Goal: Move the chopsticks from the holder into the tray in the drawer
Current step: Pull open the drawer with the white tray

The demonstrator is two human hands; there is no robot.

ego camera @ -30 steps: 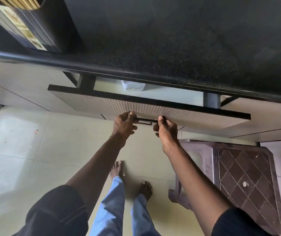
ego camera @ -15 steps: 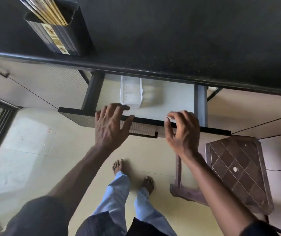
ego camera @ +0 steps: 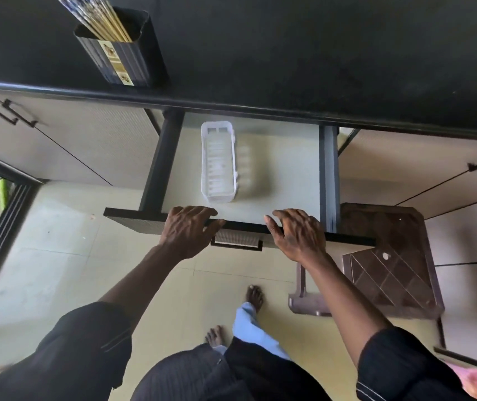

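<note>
Under the black bench (ego camera: 289, 53), the drawer (ego camera: 275, 175) now stands further out than before, baring the whole white tray (ego camera: 218, 163). My left hand (ego camera: 188, 230) and right hand (ego camera: 298, 235) rest spread and empty on its front edge. Chopsticks (ego camera: 98, 18) stand in the holder (ego camera: 121, 56) above; a brown stool (ego camera: 390, 264) sits on the pale tiled floor (ego camera: 58, 256).

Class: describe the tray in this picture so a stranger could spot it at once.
Find the open drawer under the dark countertop. Inside, left of centre, lies the tray, the only thing in the drawer: long, narrow, white slotted plastic, empty.
</note>
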